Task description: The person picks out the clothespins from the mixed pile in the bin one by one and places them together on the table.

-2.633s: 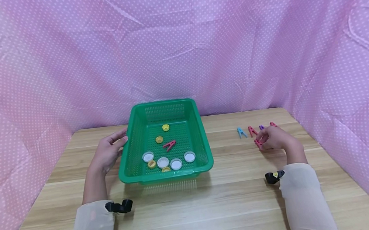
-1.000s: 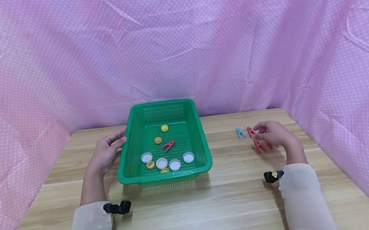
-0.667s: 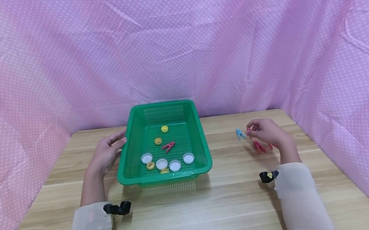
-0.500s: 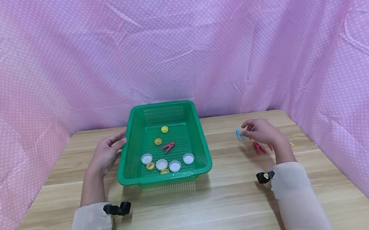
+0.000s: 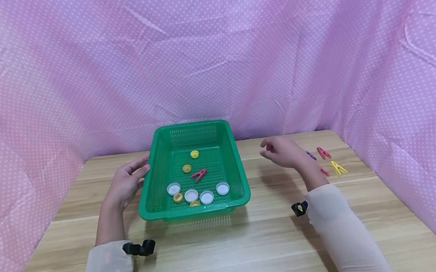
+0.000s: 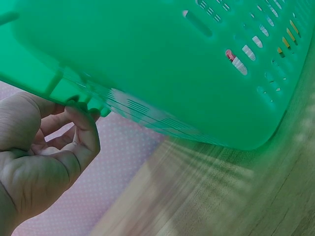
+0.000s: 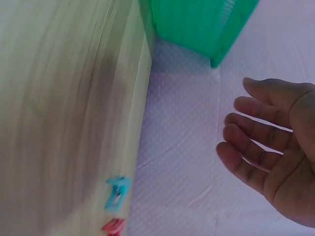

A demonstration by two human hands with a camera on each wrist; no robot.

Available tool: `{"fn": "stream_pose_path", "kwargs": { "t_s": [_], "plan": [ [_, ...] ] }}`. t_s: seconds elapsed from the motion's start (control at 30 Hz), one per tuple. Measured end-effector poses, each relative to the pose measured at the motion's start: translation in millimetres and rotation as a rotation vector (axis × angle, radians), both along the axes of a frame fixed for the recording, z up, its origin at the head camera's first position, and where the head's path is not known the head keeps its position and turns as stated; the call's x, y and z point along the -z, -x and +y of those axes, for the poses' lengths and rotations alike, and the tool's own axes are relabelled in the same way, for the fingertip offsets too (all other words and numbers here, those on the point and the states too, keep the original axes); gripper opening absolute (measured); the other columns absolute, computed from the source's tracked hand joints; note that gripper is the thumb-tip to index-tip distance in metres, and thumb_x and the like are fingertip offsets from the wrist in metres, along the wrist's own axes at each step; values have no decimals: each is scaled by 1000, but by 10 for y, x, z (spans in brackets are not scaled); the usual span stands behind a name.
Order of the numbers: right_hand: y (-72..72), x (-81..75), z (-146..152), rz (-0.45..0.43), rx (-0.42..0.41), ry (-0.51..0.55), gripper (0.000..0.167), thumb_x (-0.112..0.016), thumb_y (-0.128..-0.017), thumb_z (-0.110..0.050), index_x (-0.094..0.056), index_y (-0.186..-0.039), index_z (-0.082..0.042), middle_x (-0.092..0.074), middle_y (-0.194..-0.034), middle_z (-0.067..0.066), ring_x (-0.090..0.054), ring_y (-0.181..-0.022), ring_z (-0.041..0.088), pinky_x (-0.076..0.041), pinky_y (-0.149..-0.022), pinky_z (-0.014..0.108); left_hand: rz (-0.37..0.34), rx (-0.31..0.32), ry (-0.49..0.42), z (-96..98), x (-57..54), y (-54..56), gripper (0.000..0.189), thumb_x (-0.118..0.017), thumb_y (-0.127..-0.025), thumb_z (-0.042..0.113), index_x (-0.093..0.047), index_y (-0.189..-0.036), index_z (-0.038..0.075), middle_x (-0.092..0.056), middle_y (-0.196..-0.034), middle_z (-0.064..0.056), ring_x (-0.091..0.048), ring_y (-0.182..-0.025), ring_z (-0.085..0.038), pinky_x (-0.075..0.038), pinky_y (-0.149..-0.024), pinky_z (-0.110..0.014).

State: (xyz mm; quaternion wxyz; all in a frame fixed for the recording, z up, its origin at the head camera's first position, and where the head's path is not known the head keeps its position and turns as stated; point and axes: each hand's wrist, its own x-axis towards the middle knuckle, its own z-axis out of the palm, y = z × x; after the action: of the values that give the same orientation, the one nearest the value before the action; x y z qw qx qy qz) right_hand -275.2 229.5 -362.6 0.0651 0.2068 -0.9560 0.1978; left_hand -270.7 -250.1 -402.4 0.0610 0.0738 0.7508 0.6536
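Observation:
My left hand [image 5: 125, 184] grips the left rim of a green perforated basket [image 5: 241, 169]; in the left wrist view its thumb and fingers [image 6: 84, 129] pinch the edge. Inside the basket lie a pinkish-red clothespin [image 5: 199, 175], several white round caps [image 5: 207, 197] and several yellow caps [image 5: 187, 168]. To the right of the basket my right hand [image 5: 282, 151] hovers over the table, fingers loosely bent with nothing between them. The right wrist view shows a blue clothespin [image 7: 117, 193] and a red one [image 7: 114, 226] on the table, apart from that hand.
Right of my right forearm lie a pink clothespin [image 5: 324, 152], a yellow clothespin [image 5: 338, 167], a purple one [image 5: 311, 155] and a red one [image 5: 324, 171] partly hidden by the wrist. Pink dotted cloth [image 5: 211, 66] hangs behind the wooden table [image 5: 229, 257].
My right hand has moved left from the clothespins towards the basket, uncovering the yellow, pink and purple ones. The left hand keeps its hold on the rim.

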Motion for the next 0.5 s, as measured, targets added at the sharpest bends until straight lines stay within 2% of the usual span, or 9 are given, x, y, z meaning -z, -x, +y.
{"fn": "stream_pose_path", "kwargs": {
  "t_s": [0.33, 0.5],
  "plan": [
    [3, -197, -431, 212, -155, -92, 24, -69, -99, -17, -71, -113, 2, -72, -106, 17, -67, -99, 32, -57, -88, 48, 1, -2, -16, 3, 15, -10, 58, -58, -107, 29, -40, -157, 6, -48, -144, -13, -65, -103, -5, -58, -88, -24],
    [15, -254, -626, 269, -212, -132, 23, -71, -98, -15, -71, -115, 0, -72, -111, 14, -66, -107, 33, -55, -94, 48, 2, -1, -14, 4, 12, -10, 58, -57, -107, 29, -40, -157, 6, -47, -145, -15, -65, -103, -5, -58, -88, -25]
  ]
}}
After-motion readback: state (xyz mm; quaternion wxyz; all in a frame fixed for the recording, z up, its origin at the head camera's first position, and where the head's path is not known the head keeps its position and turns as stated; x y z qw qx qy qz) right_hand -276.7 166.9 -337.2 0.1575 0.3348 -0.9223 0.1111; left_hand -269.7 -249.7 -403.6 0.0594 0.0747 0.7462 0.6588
